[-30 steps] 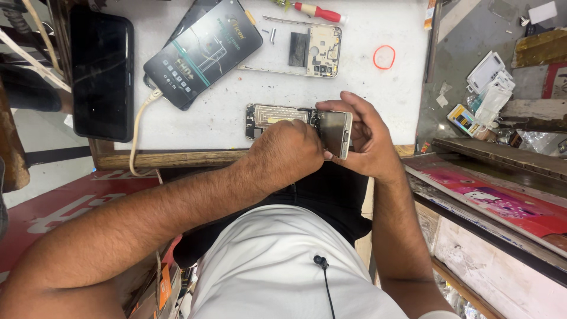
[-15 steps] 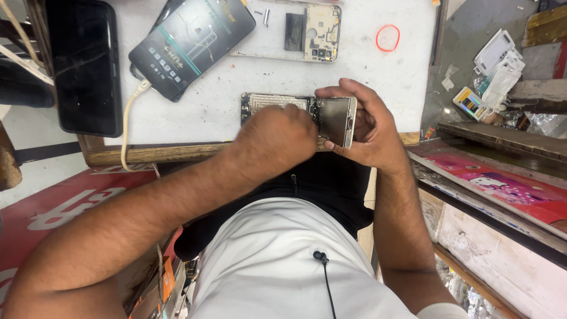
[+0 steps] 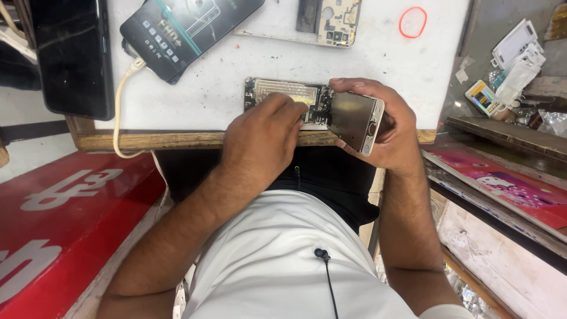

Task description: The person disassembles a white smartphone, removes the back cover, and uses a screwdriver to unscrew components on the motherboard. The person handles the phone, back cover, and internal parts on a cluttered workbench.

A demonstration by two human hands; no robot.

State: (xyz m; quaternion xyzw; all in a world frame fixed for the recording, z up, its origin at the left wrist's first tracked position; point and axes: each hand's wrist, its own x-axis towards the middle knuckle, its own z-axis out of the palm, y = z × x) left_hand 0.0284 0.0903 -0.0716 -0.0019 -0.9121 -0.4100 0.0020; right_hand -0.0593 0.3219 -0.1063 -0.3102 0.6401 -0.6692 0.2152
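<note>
An opened phone [image 3: 295, 101] lies at the near edge of the white table [image 3: 236, 88]; it looks light, thin and fragile, best gripped by its side rims. The right hand [image 3: 384, 127] clasps its lifted screen panel [image 3: 353, 121], while the left hand [image 3: 263, 136] presses curled fingers onto the exposed circuit board.

you wear a white shirt [image 3: 283, 260] with a small black clip mic [image 3: 321, 254] and thin black cable down the front, over black trousers [image 3: 331, 183]. both forearms are bare, no rings or watch showing.
</note>
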